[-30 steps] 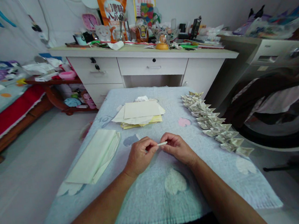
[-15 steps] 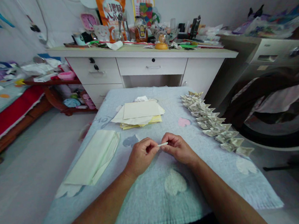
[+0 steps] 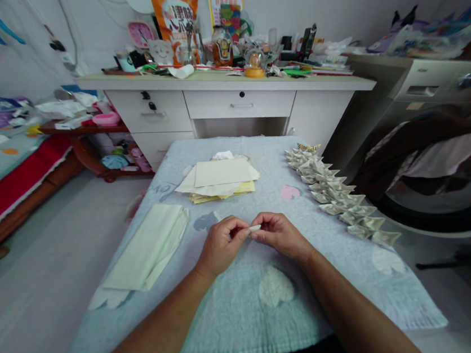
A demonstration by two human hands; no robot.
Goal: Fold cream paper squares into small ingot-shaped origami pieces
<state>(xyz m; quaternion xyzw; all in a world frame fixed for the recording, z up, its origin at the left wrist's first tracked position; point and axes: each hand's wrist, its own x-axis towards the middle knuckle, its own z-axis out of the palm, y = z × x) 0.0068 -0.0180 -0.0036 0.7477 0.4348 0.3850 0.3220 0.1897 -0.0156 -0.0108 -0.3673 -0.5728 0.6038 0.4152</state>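
Over the middle of the cloth-covered table [image 3: 236, 335], a small folded piece of pale paper [image 3: 255, 228] is pinched between both hands. My left hand [image 3: 222, 241] grips its left end between thumb and fingers, closed. At the other end my right hand [image 3: 279, 232] is closed on it too, thumb below and fingers curled above. Most of the paper is hidden by the fingertips. Beyond the hands lies a stack of cream and yellow paper sheets [image 3: 223, 172]. Left of my left hand rests a long folded pale green sheet [image 3: 145, 249].
A row of folded paper boats [image 3: 335, 196] runs along the table's right side. Behind the table stands a white desk [image 3: 248, 102] crowded with jars, bags and clutter. A washing machine [image 3: 433, 86] with clothes in its door is at right, a bed [image 3: 8, 162] at left.
My right hand has shifted slightly left, closer to my left hand, and less of the folded paper shows between them. The other things on the table stay put.
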